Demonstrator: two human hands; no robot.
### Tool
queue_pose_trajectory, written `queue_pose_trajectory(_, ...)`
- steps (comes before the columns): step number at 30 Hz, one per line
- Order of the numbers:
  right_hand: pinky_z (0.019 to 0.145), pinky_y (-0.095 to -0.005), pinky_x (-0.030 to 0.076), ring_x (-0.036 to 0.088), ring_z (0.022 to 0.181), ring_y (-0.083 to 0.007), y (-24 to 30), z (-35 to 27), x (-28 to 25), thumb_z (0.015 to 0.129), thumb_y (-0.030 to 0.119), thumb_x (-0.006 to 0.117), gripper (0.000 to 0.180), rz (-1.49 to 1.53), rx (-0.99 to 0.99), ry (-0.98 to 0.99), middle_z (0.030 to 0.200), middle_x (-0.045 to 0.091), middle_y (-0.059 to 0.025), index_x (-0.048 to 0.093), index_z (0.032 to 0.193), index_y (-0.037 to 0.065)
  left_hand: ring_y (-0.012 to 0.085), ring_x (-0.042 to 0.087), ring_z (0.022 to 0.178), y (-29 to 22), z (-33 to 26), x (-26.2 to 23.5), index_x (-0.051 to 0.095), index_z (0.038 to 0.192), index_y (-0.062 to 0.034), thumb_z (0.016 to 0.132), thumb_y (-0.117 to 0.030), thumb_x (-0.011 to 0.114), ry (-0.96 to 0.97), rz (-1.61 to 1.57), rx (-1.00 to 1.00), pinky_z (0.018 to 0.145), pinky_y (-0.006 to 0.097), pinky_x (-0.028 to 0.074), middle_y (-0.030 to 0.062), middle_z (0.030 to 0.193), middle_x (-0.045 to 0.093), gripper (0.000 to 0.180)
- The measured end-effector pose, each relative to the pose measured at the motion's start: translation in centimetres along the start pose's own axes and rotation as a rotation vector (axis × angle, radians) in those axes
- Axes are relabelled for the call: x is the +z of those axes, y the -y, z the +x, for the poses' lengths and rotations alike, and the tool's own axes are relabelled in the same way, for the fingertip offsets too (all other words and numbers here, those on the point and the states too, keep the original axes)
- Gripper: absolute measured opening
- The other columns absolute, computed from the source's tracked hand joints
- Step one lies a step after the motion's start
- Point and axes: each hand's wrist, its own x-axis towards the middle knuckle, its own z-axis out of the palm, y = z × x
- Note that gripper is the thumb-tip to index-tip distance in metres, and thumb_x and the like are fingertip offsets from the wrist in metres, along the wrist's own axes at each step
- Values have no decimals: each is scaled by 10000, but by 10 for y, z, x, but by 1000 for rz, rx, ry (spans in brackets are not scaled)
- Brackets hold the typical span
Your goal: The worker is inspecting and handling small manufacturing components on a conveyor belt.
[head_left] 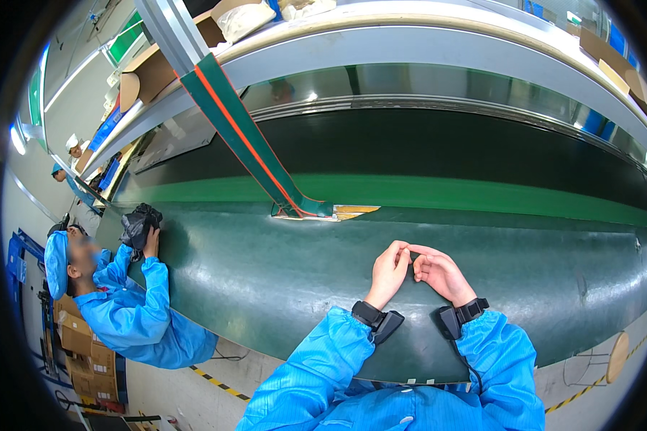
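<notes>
Both my hands are raised over the green work surface point(287, 266), near its middle. My left hand point(389, 273) is closed, its fingertips pinched at the tip of my right index finger. My right hand point(442, 274) has that index finger stretched out toward the left, apart from the other fingers, which curl loosely inward. No object shows in either hand. A black strap with a small box sits on each wrist, just beyond the blue sleeves.
A green, orange-striped sloping strip point(241, 133) comes down from a metal post to the surface. Behind runs a dark belt point(410, 144) under a raised shelf point(424, 39). At left, a co-worker point(136, 309) in blue holds a black bag point(141, 226). A round stool point(617, 357) stands at right.
</notes>
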Motion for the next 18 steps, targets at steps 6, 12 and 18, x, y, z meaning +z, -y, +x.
queue_pose_trajectory(6,736,-281,452,550,817,-142,1,-1,2,923,185,488,429,-6,-2,-4,901,594,-75,490,1290,-37,86,573,658,-1,0,0,575,993,-17,949,-131,507,1,-5,-11,597,247,459,30,710,600,140)
queue_pose_trajectory(12,739,-297,454,539,785,-160,0,0,3,920,237,495,454,-45,-7,-14,839,580,-74,495,1292,-24,89,579,665,1,0,-1,575,996,-18,950,-132,506,8,12,4,604,248,462,33,712,601,141)
queue_pose_trajectory(18,735,-294,452,537,781,-157,1,-1,3,917,236,497,455,-46,-9,-23,835,577,-73,495,1290,-25,89,586,672,-1,0,0,579,989,-18,951,-138,504,12,7,-12,613,250,468,34,718,608,146)
